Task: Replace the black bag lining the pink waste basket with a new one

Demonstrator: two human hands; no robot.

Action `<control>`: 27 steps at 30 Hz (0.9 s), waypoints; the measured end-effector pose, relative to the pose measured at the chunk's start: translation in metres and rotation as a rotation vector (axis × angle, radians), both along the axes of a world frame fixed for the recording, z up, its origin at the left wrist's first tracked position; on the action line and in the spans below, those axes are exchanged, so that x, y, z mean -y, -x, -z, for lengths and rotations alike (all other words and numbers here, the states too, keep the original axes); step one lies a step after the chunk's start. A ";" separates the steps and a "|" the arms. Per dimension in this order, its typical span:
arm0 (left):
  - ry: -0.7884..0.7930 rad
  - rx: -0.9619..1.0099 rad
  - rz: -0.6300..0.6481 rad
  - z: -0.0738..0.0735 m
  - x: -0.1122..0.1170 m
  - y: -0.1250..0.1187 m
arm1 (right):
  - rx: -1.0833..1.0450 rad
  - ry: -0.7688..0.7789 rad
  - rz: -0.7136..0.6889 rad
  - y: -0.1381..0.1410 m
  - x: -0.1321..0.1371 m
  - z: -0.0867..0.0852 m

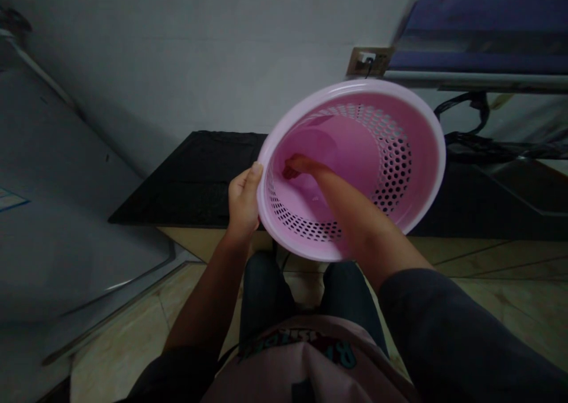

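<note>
A pink plastic basket (423, 142) with round holes in its wall is tilted, its mouth facing me. My left hand (244, 202) is closed on the left side of the rim, thumb on top, the other fingers mostly behind it. Inside the basket, my right hand (298, 165) reaches to the left part of the inner wall. Its fingers are curled together; whether anything is in them is hidden. The basket's interior shows only bare pink plastic around that hand.
Behind the basket lies a low black surface (190, 178) along a pale wall (199, 65). A socket with a plug (367, 60) is on the wall. Dark cables (470, 139) hang at right. A large grey panel (66, 184) stands at left, above the tiled floor (128, 332).
</note>
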State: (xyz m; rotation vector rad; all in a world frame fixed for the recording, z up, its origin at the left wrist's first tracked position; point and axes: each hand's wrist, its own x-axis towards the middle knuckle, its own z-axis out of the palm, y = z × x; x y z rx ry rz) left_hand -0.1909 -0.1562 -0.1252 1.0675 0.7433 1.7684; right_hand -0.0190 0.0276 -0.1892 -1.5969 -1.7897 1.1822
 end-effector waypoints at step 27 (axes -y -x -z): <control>0.043 -0.012 -0.033 -0.003 0.003 -0.001 | 0.053 0.101 -0.085 0.004 0.015 -0.018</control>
